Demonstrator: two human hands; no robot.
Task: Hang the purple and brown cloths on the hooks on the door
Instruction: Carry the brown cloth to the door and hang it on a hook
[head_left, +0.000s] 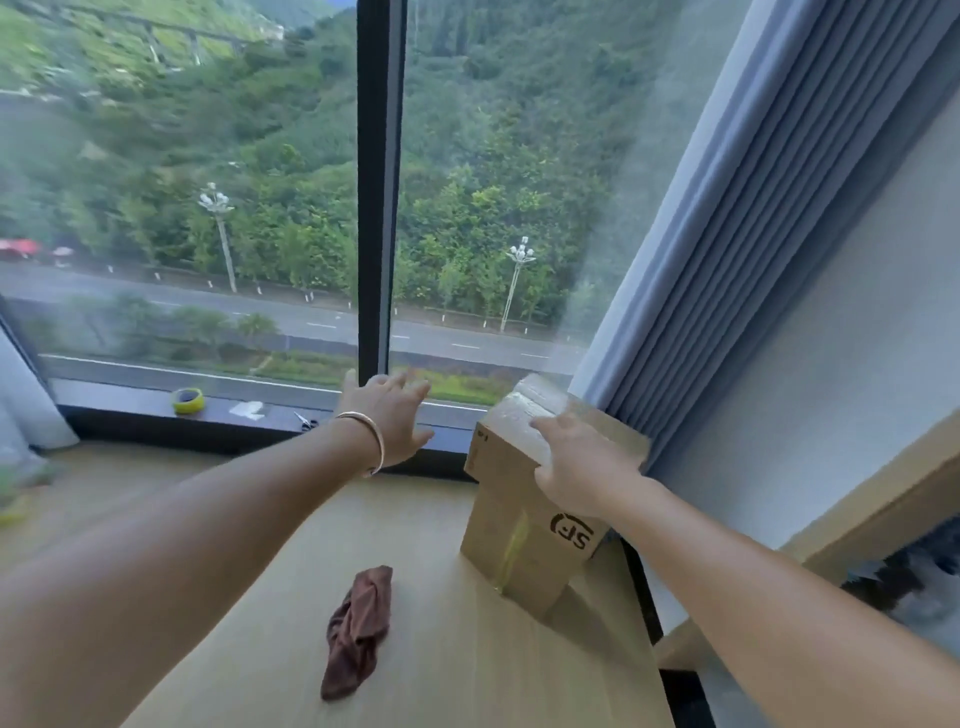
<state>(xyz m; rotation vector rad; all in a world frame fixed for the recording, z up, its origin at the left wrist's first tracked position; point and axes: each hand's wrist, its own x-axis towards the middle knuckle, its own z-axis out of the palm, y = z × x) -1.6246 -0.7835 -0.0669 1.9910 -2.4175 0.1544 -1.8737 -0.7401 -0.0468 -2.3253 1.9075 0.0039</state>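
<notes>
A crumpled brown cloth lies on the light wooden table, near its middle. No purple cloth, door or hooks are in view. My left hand, with a bracelet on the wrist, reaches forward above the table's far end with its fingers spread and holds nothing. My right hand rests on the top of a cardboard box at the table's right side, fingers laid over the box's taped top edge.
A big window with a dark centre post fills the far side. On its dark sill lie a yellow tape roll, a white scrap and scissors. Blue-grey curtains hang at right beside a pale wall.
</notes>
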